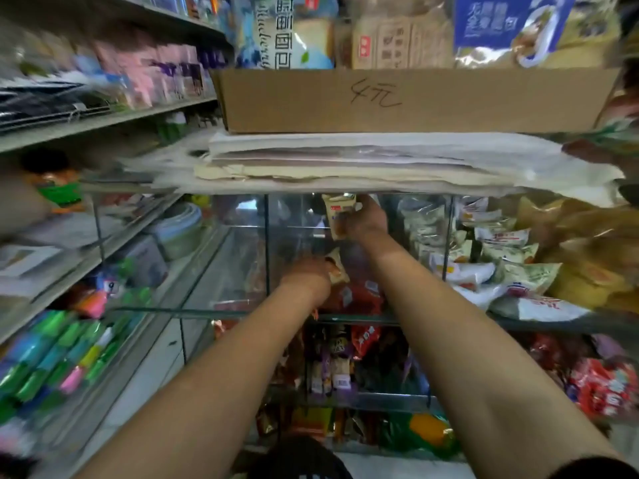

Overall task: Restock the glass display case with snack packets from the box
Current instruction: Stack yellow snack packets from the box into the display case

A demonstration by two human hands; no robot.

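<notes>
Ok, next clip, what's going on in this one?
A person is stocking a glass display case in a shop. The right hand holds a cream snack packet high in the upper compartment, just under the top. The left hand grips another packet lower in the same compartment, above red packets. A cardboard box with handwriting sits on top of the case.

Opening: both forearms reached in through the open front of the glass display case (266,243).
Above: a stack of flattened cardboard and paper (363,160) overhung the opening.
Right compartment: pale green-and-white snack packets (498,250) crowded it.
Below: red packets (363,292) lay heaped under the hands.
</notes>
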